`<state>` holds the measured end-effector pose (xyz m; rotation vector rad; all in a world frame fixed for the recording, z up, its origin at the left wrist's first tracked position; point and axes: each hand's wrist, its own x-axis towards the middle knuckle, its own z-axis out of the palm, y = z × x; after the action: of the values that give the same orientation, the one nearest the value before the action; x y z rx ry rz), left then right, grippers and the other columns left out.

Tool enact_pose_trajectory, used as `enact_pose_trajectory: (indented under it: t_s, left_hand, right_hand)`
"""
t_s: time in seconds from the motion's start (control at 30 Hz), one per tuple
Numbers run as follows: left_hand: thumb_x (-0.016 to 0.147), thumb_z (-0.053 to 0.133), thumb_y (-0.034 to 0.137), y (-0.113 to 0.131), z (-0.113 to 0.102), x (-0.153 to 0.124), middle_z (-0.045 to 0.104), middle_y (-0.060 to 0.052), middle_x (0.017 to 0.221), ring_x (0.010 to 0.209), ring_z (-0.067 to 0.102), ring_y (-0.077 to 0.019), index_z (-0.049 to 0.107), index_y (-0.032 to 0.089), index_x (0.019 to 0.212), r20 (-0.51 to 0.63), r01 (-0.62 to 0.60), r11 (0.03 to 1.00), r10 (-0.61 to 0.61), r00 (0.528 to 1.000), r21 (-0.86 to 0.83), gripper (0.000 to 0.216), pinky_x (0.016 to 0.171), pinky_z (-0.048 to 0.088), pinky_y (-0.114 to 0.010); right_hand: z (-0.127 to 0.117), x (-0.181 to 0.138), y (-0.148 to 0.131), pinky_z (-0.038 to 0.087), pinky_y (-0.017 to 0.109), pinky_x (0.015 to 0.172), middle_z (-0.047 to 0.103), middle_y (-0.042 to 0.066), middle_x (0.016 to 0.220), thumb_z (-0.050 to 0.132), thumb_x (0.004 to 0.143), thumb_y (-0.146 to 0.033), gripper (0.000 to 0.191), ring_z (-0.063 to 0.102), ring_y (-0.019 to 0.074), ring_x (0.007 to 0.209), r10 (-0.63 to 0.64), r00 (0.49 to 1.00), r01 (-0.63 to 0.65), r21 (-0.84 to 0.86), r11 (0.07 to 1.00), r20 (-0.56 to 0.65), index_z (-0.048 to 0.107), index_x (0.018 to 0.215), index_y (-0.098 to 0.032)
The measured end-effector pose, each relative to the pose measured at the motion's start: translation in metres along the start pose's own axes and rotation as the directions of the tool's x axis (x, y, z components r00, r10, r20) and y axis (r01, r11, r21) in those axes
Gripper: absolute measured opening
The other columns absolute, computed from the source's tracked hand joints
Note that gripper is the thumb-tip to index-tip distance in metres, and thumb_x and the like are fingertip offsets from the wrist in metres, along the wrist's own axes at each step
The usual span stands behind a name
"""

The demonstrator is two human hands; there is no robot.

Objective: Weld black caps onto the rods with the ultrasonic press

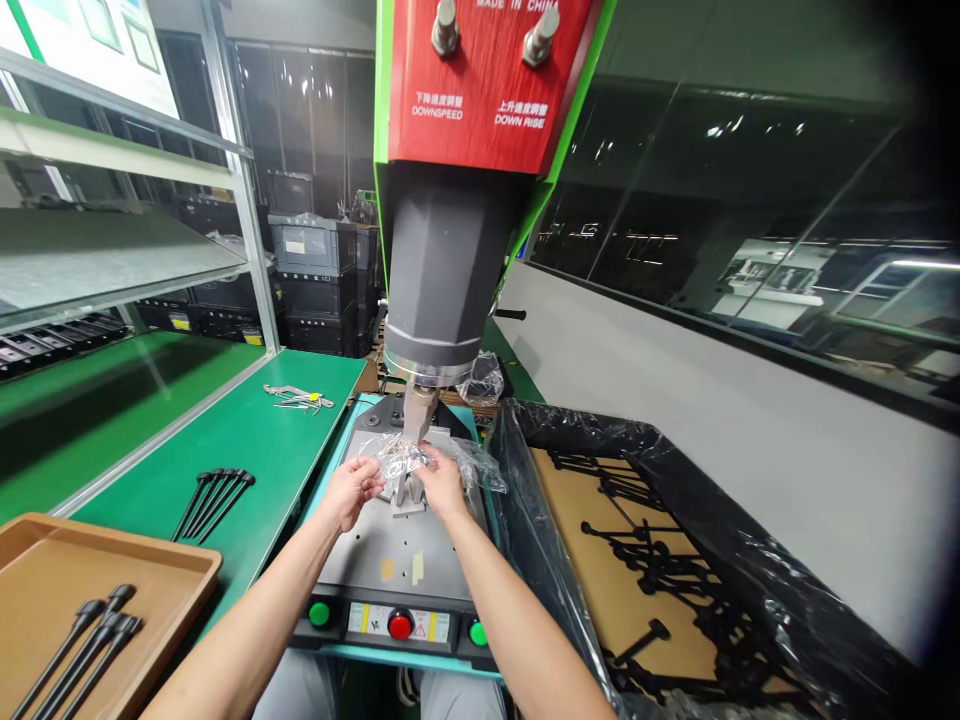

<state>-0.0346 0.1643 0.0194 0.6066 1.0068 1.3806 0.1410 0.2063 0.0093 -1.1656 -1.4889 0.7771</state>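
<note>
A clear, crinkled plastic film (480, 463) lies over the middle of the machine's metal plate (360, 555), just under the pointed metal horn (418, 412). My left hand (354, 492) pinches the film's left side, fingertips pressed together. On the other side my right hand (442, 482) has its fingers closed on the same film close beneath the horn tip. Part of a small metal fixture (409, 495) shows below the film, between my hands. What else the film may cover cannot be made out.
On the left, a brown tray (202, 562) holds several black rods; more black rods (217, 500) and metal tools (300, 398) lie on the green table. A plastic-lined box (555, 520) of black parts stands right. Green buttons (319, 613) and a red button (400, 625) line the machine's front.
</note>
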Motion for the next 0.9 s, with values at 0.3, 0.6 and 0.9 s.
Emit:
enact_pose_trajectory:
  t_s: [0.3, 0.6, 0.9]
  left_hand:
    - [0.059, 0.084, 0.027, 0.008, -0.001, 0.009, 0.061, 0.002, 0.057, 0.053, 0.063, -0.0098, 0.055, 0.016, 0.071, -0.011, 0.003, 1.000, -0.003, 1.000, -0.030, 0.033, 0.050, 0.052, -0.017]
    - [0.060, 0.083, 0.026, 0.014, -0.003, 0.015, 0.059, 0.003, 0.057, 0.053, 0.061, -0.0095, 0.053, 0.017, 0.069, -0.016, 0.011, 1.000, -0.011, 1.000, -0.028, 0.032, 0.051, 0.052, -0.018]
    - [0.059, 0.084, 0.035, -0.009, -0.017, 0.001, 0.063, 0.000, 0.057, 0.052, 0.061, -0.0097, 0.055, 0.016, 0.070, -0.038, -0.005, 0.995, 0.009, 0.999, 0.104, 0.037, 0.055, 0.049, -0.019]
  right_hand:
    - [0.005, 0.022, -0.008, 0.050, 0.031, 0.076, 0.072, 0.005, 0.090, 0.064, 0.072, -0.040, 0.037, 0.064, 0.0222, 0.081, 0.002, 0.988, -0.022, 0.128, 0.991, 0.157, 0.069, 0.100, -0.017]
    - [-0.001, 0.031, 0.000, 0.043, 0.035, 0.094, 0.066, 0.009, 0.109, 0.061, 0.075, -0.037, 0.024, 0.059, 0.0245, 0.102, -0.057, 0.980, 0.041, 0.085, 0.996, 0.189, 0.073, 0.083, -0.018]
    - [-0.004, -0.012, 0.027, 0.042, 0.041, 0.098, 0.063, 0.011, 0.122, 0.062, 0.075, -0.041, 0.050, 0.055, 0.0275, 0.114, 0.130, 0.991, -0.130, 0.120, 0.984, 0.008, 0.063, 0.119, -0.019]
